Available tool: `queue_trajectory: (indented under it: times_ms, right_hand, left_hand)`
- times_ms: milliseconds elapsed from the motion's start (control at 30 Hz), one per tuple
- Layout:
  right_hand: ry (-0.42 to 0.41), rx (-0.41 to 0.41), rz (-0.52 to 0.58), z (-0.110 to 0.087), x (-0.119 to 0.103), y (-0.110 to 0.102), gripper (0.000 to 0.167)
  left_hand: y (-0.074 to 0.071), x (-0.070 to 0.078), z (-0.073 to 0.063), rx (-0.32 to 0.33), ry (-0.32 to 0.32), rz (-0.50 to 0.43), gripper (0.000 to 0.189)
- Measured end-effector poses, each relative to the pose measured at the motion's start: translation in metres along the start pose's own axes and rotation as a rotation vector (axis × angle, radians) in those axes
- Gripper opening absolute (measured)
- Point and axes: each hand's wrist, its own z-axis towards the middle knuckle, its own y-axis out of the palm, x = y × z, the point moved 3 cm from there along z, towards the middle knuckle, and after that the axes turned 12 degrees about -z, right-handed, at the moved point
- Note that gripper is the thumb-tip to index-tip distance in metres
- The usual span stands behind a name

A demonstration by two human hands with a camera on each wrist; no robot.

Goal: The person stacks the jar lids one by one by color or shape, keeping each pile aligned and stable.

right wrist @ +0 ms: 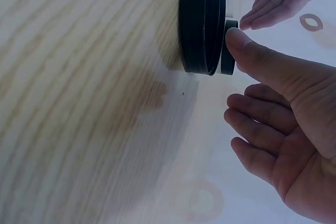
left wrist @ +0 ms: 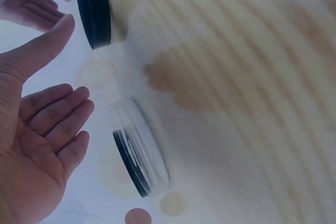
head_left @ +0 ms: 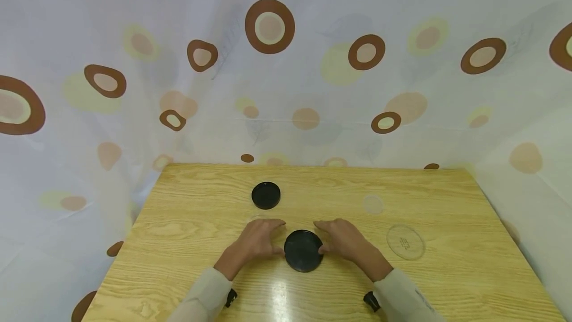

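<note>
A round black dish-like lid (head_left: 303, 251) lies on the wooden table between the two hands. My left hand (head_left: 258, 239) stands at its left side, thumb tip right at the rim, the other fingers reaching past its far side. On the right, my right hand (head_left: 343, 240) mirrors this, and its thumb tip overlaps the rim in the head view. Both hands have relaxed, parted fingers, and neither grips the lid. In the left wrist view, the hand's palm and loosely bent fingers (left wrist: 63, 124) show, apart from the lid (left wrist: 93, 9).
Farther back on the left is a smaller black disc (head_left: 265, 196), seen atop a clear shallow container (left wrist: 144, 145) in the left wrist view. To the right lie a large clear round disc (head_left: 405, 242) and a small one (head_left: 373, 204). Patterned cloth (head_left: 313, 73) hangs around the table.
</note>
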Motion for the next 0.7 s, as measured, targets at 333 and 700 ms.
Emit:
queue_trajectory:
  times_ms: [333,700]
  right_hand:
    - [0.057,-0.014,0.015,0.020,0.002,-0.007,0.067]
    - [0.097,0.012,0.006,0.040,0.004,-0.010,0.069]
  left_hand:
    - [-0.006,-0.007,0.010,0.030,-0.015,0.004,0.067]
    - [-0.015,-0.019,0.018,0.066,-0.061,-0.046,0.070]
